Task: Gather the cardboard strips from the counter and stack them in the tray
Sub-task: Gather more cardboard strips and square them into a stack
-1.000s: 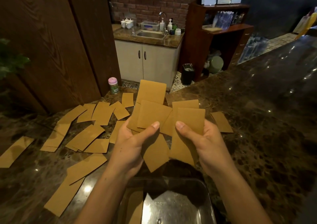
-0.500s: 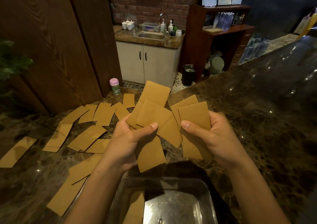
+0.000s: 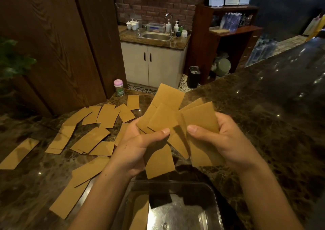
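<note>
Tan cardboard strips (image 3: 165, 122), flat rectangular cut pieces, sit fanned in a loose, uneven bunch between both hands, held up above the near edge of the dark marbled stone counter (image 3: 263, 124). The left hand (image 3: 139, 141) pinches its share with the thumb pressed across the front faces and the fingers curled behind; the right hand (image 3: 219, 138) does the same on its share, thumb on top, fingers wrapped round the back edge. Both grips are closed on cardboard, and the two bunches overlap between the thumbs. Judging by that overlap, the hands are bringing the pieces together to square them into one pack before lowering them.

Long axes run mostly away from the wearer, tops splaying outward beyond the fingertips like a hand of cards, while one strip hangs down below the left palm, pointing toward the tray. They do not yet share one direction, so aligning seems the step in hand.

Directly below the wrists lies the clear rectangular plastic tray (image 3: 215, 199), with a tan strip lying lengthwise by its left wall. Out past the left knuckles, many more loose strips (image 3: 91, 140) lie scattered flat on the counter at mixed angles, some overlapping. Farther beyond them stands a small pink-lidded green jar (image 3: 119, 87) at the counter's far edge.
</note>
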Tool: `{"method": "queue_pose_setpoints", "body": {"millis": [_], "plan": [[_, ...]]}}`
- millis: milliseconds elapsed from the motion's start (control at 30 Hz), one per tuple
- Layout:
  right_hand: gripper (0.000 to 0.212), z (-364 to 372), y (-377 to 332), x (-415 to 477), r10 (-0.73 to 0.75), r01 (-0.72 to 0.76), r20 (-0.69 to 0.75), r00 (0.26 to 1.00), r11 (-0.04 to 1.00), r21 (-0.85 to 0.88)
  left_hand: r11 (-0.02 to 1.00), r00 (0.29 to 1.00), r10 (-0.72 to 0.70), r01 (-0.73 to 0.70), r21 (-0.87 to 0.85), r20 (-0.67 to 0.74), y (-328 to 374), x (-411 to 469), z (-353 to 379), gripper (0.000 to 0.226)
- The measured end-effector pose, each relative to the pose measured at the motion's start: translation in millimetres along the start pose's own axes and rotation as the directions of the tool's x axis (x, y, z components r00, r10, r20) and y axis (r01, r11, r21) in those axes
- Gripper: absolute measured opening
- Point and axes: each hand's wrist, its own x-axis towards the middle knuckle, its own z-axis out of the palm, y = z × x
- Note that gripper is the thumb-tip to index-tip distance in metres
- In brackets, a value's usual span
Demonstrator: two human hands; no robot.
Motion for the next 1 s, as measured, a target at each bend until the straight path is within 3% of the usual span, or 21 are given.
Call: {"method": "queue_pose_setpoints", "body": {"millis": [100,200,333,467,600,833,1000], "plan": [[0.030,7.9,-0.4,3.6,0.009,-0.002,0.046,0.999,0.986,-0.164,0.999,1.000,0.006,-0.007,0.039,0.026,-0.5,-0.7,7.1,0.030],[0.041,12.8,2.1,3.8,-0.061,0.055,-0.030,0.998,0.986,-0.158,1.000,1.000,-0.021,0.021,-0.022,-0.016,1.5,-2.3,12.5,0.022],[0.039,16.1,8.2,3.4,-0.146,0.134,-0.201,0.969,0.988,-0.075,0.992,0.997,-0.057,0.050,-0.113,-0.056,3.8,-2.4,13.9,0.029],[0.037,15.2,9.6,3.9,-0.070,0.140,-0.354,0.933,0.975,0.174,0.975,0.998,-0.034,0.023,-0.223,-0.047,5.4,-3.4,16.1,0.028],[0.040,15.1,8.4,3.4,0.007,0.100,-0.283,0.959,0.926,0.363,0.988,0.999,0.035,-0.037,-0.152,-0.010,2.7,-3.4,16.4,0.025],[0.043,23.4,11.1,6.6,0.026,0.062,-0.254,0.967,0.941,0.333,0.995,0.992,0.103,-0.102,-0.018,0.078,-3.7,-2.2,16.5,0.028],[0.038,24.2,12.7,10.4,0.059,0.015,-0.228,0.972,0.951,0.310,0.997,0.982,0.010,-0.024,0.071,0.190,-7.0,-2.3,8.9,0.039]]}}
